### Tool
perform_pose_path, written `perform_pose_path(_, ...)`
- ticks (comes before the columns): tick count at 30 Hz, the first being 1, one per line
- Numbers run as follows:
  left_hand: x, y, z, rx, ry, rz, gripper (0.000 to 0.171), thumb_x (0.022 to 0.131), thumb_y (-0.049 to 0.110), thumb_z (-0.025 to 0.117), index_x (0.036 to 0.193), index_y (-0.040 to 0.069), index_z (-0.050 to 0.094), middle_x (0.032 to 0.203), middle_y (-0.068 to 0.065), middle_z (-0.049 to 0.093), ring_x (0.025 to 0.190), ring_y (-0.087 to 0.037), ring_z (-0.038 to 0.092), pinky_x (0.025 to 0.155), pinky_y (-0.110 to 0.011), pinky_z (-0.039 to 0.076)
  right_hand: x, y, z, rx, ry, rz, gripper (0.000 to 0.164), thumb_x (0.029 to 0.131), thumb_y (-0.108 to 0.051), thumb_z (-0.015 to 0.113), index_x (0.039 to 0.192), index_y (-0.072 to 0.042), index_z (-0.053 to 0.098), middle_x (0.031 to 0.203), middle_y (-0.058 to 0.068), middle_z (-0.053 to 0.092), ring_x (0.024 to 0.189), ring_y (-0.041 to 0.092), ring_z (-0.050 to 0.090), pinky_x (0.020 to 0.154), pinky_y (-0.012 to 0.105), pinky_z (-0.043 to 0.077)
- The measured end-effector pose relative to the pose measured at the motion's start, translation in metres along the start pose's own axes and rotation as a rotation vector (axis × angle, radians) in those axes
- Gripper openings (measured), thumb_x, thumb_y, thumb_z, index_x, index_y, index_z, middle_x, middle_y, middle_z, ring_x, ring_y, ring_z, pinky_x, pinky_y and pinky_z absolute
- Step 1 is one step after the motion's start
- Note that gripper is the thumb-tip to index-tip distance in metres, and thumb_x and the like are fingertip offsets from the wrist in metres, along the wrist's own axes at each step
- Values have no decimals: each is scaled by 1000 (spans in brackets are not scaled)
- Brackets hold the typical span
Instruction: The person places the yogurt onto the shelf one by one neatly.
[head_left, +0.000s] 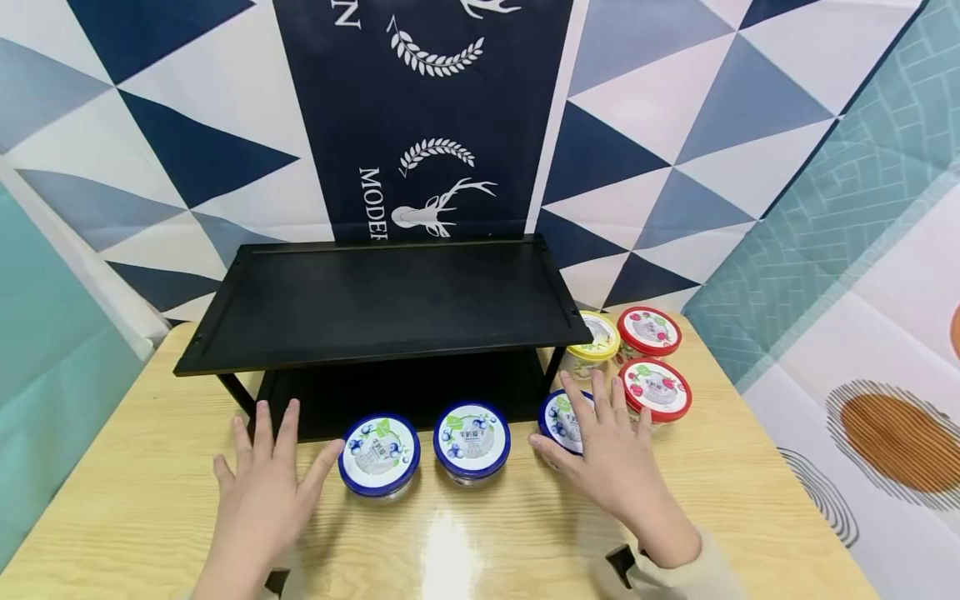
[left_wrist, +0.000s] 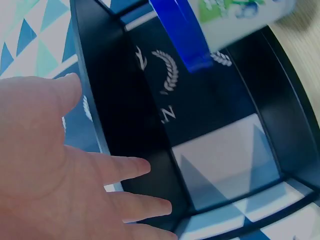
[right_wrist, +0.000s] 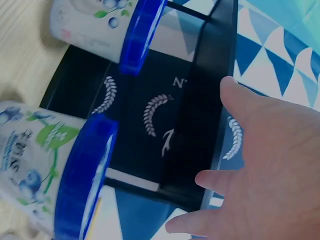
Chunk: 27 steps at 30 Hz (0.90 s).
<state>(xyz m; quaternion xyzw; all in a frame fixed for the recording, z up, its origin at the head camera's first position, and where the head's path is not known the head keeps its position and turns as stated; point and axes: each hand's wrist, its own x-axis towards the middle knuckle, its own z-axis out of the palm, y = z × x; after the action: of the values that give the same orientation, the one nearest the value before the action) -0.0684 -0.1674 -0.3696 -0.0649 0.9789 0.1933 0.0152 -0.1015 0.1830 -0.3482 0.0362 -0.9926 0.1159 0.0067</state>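
Observation:
My left hand [head_left: 262, 496] has its fingers spread, the thumb beside the left blue-lidded tub [head_left: 378, 455]. A second blue-lidded tub [head_left: 472, 442] stands upright between the hands. Over on the right, my right hand [head_left: 618, 467] hovers with fingers spread, partly covering a third blue-lidded tub [head_left: 558, 421] in the head view. The lids show blueberries. In the left wrist view, the left palm and fingers [left_wrist: 145, 167] are extended and hold nothing. The right wrist view shows the right hand [right_wrist: 275, 165] likewise, with two blueberry tubs [right_wrist: 35, 165] beside it.
A black two-tier rack [head_left: 397, 304] stands at the back of the wooden table [head_left: 405, 550], its lower shelf [head_left: 360, 392] behind the tubs. To its right are a yellow-lidded tub [head_left: 596, 333] and two red-lidded tubs [head_left: 649, 330]. Patterned cloth [head_left: 427, 108] hangs behind.

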Motion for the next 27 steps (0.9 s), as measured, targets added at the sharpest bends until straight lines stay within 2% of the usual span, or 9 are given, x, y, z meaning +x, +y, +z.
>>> perform_pose_path(9,11,-32,-5,-92,-1,-98,90,92,66,27,148,-2,7,148,-38,0,132,-59,-9,95,-77,9,6,24,1,101,-31,13,93,79,-75,46,149,-18,25,150,29,21,135,52,20,98,73,21)
perform_pose_path(12,14,-45,-7,-164,21,-115,89,94,62,29,147,-6,6,147,-40,3,132,-60,-5,97,-75,11,8,31,2,144,-53,26,93,79,-73,48,148,-16,26,149,30,24,135,51,22,97,71,26)
perform_pose_path(18,24,-66,-4,-332,62,-165,88,95,57,33,147,-6,2,147,-39,9,131,-57,14,100,-69,21,11,41,6,211,-68,46,91,81,-67,53,146,-9,29,147,25,33,132,46,33,95,64,37)
perform_pose_path(23,30,-75,0,-432,105,-254,87,93,56,38,148,-2,4,149,-35,13,132,-53,20,100,-66,25,13,48,10,286,-79,57,90,83,-65,52,145,-3,29,146,24,34,132,44,34,99,62,35)
perform_pose_path(27,35,-78,3,-494,166,-289,83,94,50,43,148,-1,9,150,-32,16,132,-51,23,99,-64,28,13,55,12,354,-81,60,91,84,-63,54,145,0,27,146,26,34,132,44,34,100,61,34)
